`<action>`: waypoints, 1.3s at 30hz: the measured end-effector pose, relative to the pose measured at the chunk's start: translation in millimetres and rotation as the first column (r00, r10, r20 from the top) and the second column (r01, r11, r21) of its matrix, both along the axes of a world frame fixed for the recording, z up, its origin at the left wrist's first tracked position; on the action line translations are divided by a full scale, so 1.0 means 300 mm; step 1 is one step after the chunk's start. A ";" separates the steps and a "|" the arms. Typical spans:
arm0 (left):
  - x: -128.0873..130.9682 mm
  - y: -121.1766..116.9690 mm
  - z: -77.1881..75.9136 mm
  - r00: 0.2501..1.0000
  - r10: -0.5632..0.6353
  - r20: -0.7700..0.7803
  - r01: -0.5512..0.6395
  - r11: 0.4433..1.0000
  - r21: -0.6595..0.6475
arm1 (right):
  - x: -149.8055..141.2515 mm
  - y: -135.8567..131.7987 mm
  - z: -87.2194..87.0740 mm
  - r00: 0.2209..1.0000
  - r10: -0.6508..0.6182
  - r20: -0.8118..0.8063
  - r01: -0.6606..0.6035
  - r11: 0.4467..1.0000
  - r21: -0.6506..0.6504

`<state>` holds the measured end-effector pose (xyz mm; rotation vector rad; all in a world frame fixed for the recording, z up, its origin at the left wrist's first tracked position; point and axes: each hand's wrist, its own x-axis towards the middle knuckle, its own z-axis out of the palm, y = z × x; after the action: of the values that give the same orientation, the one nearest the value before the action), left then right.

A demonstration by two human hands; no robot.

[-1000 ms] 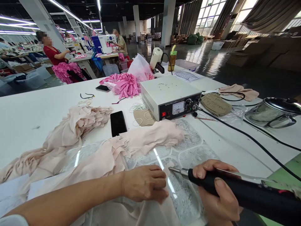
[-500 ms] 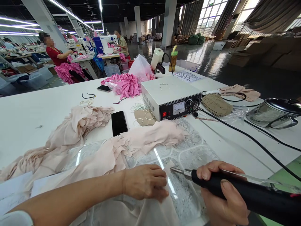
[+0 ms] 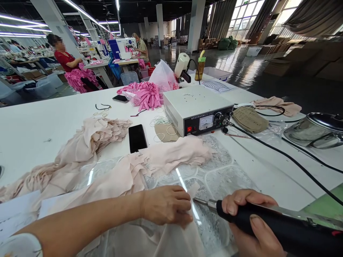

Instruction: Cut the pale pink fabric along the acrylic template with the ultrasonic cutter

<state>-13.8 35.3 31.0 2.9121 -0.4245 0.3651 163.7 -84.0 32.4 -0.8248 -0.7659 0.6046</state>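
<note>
The cloth (image 3: 184, 239) is lying on the grey slab (image 3: 222, 178), passing beneath the left hand (image 3: 167, 205) and showing on both its near and far sides. The left fingers are curling over it; whether they are pinching it, one cannot tell. The right hand (image 3: 258, 233) is gripping the black tool (image 3: 292, 229), whose metal tip is pointing at the cloth's right edge. Beyond, a stack (image 3: 177, 153) is lying near the phone (image 3: 137, 138) and the machine (image 3: 199, 103).

The head camera faces forward and down, near left hand (image 3: 167, 205) and right hand (image 3: 260, 232).
</note>
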 end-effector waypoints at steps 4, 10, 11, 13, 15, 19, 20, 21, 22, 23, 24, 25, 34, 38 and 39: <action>-0.001 0.001 -0.003 1.000 -0.005 0.003 0.005 1.000 0.005 | 0.000 -0.002 0.007 1.000 0.010 0.010 -0.010 1.000 0.005; -0.002 0.000 -0.008 1.000 -0.001 -0.001 0.001 1.000 0.015 | -0.004 0.000 0.009 1.000 0.011 0.011 -0.011 1.000 0.003; -0.002 0.000 -0.008 1.000 -0.001 0.000 0.001 1.000 0.015 | -0.004 0.001 0.008 1.000 0.014 0.012 -0.014 1.000 0.003; -0.002 0.000 -0.009 1.000 0.002 0.004 -0.002 1.000 0.017 | -0.002 0.002 0.007 1.000 0.021 0.017 -0.021 1.000 0.004; -0.002 0.000 -0.010 1.000 0.003 0.007 -0.003 1.000 0.022 | 0.000 0.007 0.008 0.999 0.028 0.029 -0.029 0.999 0.013; -0.003 0.000 -0.009 1.000 0.008 -0.011 -0.007 0.999 0.051 | 0.003 0.017 0.011 0.998 0.045 0.051 -0.047 0.999 0.027; -0.003 0.000 -0.009 1.000 0.011 -0.017 -0.010 0.998 0.056 | 0.003 0.017 0.011 0.998 0.045 0.051 -0.046 0.999 0.025; -0.004 0.000 -0.009 1.000 0.013 -0.020 -0.011 0.998 0.058 | 0.004 0.015 0.010 0.998 0.041 0.048 -0.042 0.999 0.020; -0.004 0.000 -0.009 1.000 0.012 -0.022 -0.011 0.998 0.058 | 0.004 0.012 0.009 0.999 0.035 0.040 -0.036 0.999 0.016; -0.005 0.000 -0.010 1.000 0.011 -0.022 -0.010 0.998 0.057 | 0.005 0.007 0.008 0.999 0.033 0.029 -0.033 0.999 0.009; -0.005 0.000 -0.010 1.000 0.010 -0.020 -0.009 0.998 0.055 | 0.005 0.003 0.007 0.999 0.033 0.015 -0.033 0.999 0.001; -0.005 0.001 -0.010 1.000 0.008 -0.017 -0.007 0.999 0.054 | 0.005 -0.002 0.007 0.999 0.036 0.004 -0.036 0.999 -0.004; -0.004 0.001 -0.007 1.000 0.004 0.021 -0.006 0.998 0.055 | -0.011 -0.004 0.010 0.998 0.067 -0.008 -0.067 0.998 -0.004; -0.005 -0.001 -0.012 1.000 0.008 0.012 -0.009 0.998 0.059 | -0.008 -0.006 0.000 0.997 0.073 0.000 -0.073 0.997 0.002; -0.005 -0.001 -0.013 1.000 0.008 0.012 -0.009 0.998 0.061 | -0.007 -0.007 -0.001 0.997 0.074 0.001 -0.074 0.997 0.005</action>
<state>-15.3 35.1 27.3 2.9736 -0.4332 0.3772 161.5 -85.9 32.1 -0.7951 -0.8012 0.6681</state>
